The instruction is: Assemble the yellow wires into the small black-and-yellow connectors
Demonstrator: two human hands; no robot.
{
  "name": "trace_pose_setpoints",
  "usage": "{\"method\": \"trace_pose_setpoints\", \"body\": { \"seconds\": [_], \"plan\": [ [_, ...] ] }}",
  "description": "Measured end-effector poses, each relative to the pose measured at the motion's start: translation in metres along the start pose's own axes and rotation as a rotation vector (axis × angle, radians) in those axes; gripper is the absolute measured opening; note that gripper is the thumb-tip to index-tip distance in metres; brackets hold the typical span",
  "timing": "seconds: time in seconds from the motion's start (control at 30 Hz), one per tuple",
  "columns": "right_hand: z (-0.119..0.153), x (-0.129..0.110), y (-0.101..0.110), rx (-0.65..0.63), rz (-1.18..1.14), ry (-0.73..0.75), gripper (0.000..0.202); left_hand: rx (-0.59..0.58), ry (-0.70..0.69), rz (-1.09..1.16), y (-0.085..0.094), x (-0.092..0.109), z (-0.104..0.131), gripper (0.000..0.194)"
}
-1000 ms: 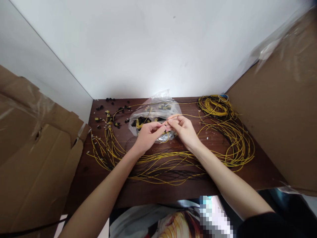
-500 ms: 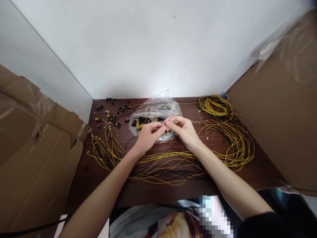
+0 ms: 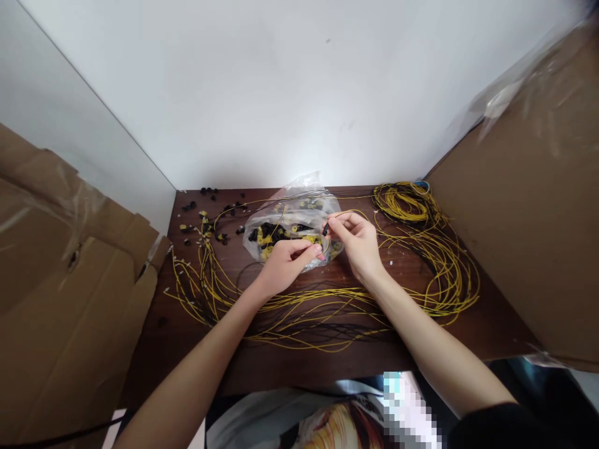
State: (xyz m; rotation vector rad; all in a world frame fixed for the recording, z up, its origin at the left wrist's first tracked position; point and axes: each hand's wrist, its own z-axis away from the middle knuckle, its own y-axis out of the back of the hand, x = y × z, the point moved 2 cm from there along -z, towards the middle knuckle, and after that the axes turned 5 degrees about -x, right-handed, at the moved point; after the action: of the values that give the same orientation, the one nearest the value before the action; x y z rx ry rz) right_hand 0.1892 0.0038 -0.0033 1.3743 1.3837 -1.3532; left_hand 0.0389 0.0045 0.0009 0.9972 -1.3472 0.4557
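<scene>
Over the clear, crumpled plastic bag's (image 3: 296,214) front edge, the left hand (image 3: 285,265) pinches something unclear; at its right edge, the right hand (image 3: 362,243) grips a small black cylindrical part (image 3: 325,229) beside a thin yellow wire (image 3: 355,211). Two-handed fingertip handling seems underway, calling next for steady, delicate control.

My view: white wall (image 3: 281,93) behind brown surface (image 3: 299,369) | left cardboard (image 3: 47,312), creased, taped | right cardboard (image 3: 528,218), clear film (image 3: 503,103) along upper edge | printed fabric (image 3: 341,427) below near edge, pixelated patch (image 3: 412,415) alongside
</scene>
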Motion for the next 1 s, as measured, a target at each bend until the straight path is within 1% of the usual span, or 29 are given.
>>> {"method": "trace_pose_setpoints", "body": {
  "seconds": [0.2,0.3,0.4,0.5,0.57,0.67,0.77,0.87,1.0],
  "plan": [
    [-0.002,0.004,0.003,0.009,0.075,0.04,0.023,-0.059,-0.006,0.002,-0.001,0.002,0.002,0.036],
    [0.0,0.005,0.002,-0.013,0.104,0.054,0.021,-0.059,0.035,0.054,-0.002,0.0,0.002,0.035],
    [0.001,0.005,0.0,-0.044,0.144,0.082,0.019,-0.018,0.08,0.106,-0.002,-0.004,0.001,0.034],
    [0.001,0.003,-0.001,-0.078,0.182,0.1,0.02,0.071,0.069,0.198,-0.002,-0.007,-0.001,0.029],
    [0.001,0.002,-0.002,-0.078,0.191,0.113,0.02,0.121,0.07,0.28,-0.002,-0.009,-0.002,0.029],
    [0.001,0.002,-0.002,-0.073,0.206,0.124,0.018,0.14,0.073,0.348,-0.002,-0.01,-0.003,0.031],
    [0.002,0.004,-0.005,-0.108,0.225,0.117,0.016,0.132,0.073,0.381,0.0,-0.01,-0.004,0.032],
    [0.003,0.004,-0.006,-0.15,0.263,0.137,0.016,0.079,0.092,0.412,0.0,-0.01,-0.004,0.034],
    [0.004,0.002,-0.007,-0.16,0.296,0.176,0.015,0.008,0.098,0.459,-0.004,-0.009,-0.004,0.041]
  ]
}}
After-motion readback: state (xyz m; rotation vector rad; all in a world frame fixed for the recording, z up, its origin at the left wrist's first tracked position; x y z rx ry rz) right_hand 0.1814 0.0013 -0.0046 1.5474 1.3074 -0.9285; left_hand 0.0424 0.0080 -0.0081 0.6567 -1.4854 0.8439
